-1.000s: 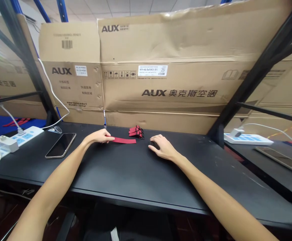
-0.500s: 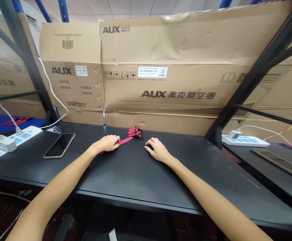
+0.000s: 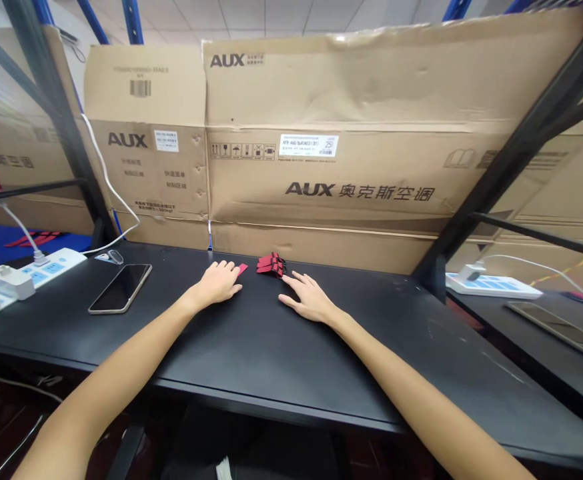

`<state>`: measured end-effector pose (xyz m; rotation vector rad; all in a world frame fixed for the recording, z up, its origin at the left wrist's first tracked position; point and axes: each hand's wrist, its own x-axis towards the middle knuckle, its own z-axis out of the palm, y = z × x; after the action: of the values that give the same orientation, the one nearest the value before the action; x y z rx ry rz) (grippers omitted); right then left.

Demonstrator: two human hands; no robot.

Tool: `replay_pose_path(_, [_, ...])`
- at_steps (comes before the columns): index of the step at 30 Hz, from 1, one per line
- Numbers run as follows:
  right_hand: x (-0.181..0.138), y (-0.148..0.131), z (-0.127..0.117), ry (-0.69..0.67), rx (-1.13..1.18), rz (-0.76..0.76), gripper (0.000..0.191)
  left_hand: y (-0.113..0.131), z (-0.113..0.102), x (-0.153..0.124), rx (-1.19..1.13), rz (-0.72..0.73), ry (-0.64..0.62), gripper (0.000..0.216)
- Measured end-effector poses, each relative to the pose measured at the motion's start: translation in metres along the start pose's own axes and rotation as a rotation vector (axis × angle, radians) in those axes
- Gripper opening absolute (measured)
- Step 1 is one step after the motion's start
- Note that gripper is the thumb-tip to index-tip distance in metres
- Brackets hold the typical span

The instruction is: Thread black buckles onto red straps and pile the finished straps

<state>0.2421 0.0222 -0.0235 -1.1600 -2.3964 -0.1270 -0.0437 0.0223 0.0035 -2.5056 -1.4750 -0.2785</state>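
My left hand lies flat on the black table, fingers stretched out over a red strap; only the strap's far tip shows past my fingertips. A small bundle of red straps with black buckles sits just right of it, near the cardboard boxes. My right hand rests palm down on the table, fingers spread, its fingertips just short of the bundle. Neither hand grips anything.
Large AUX cardboard boxes wall off the back of the table. A phone lies face up at the left, beside a white power strip with plugs and cables. Black rack posts stand at both sides. Another power strip lies at the right.
My left hand slid the red strap from lying stretched out toward the bundle and now covers it. My right hand opened and moved left, nearer the bundle.
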Motion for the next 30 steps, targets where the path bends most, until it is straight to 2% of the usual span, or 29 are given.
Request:
replay_pose_path(7, [-0.004,-0.018,-0.006,0.010,0.119,-0.045,0.024,0.027,0.005,-0.001,-0.270,0.204,0.124,0.044])
replay_pose_path(10, [-0.005,-0.025,-0.001,0.102,0.018,0.065,0.025,0.033,0.007,-0.003,-0.363,0.278,0.098,0.049])
replay_pose_path(13, [-0.004,-0.027,0.004,0.102,-0.075,0.171,0.025,0.037,0.010,-0.004,-0.412,0.309,0.050,0.051])
replay_pose_path(15, [-0.004,-0.028,0.004,0.066,-0.067,0.142,0.022,0.040,0.011,-0.005,-0.429,0.302,0.055,0.053])
replay_pose_path(18, [-0.005,-0.034,0.000,0.056,0.016,0.012,0.016,0.046,0.010,-0.004,-0.435,0.294,0.121,0.055])
replay_pose_path(22, [-0.006,-0.049,-0.007,0.064,0.092,-0.169,0.014,0.054,0.007,-0.003,-0.429,0.334,0.167,0.043])
replay_pose_path(24, [-0.007,-0.054,-0.009,0.065,0.134,-0.212,0.014,0.056,0.006,-0.003,-0.422,0.353,0.171,0.037])
replay_pose_path(27, [-0.007,-0.057,-0.011,0.064,0.254,-0.173,0.011,0.057,0.005,-0.003,-0.413,0.357,0.190,0.032])
replay_pose_path(30, [-0.007,-0.054,-0.007,0.082,0.417,-0.056,0.008,0.060,0.005,-0.002,-0.410,0.338,0.217,0.032])
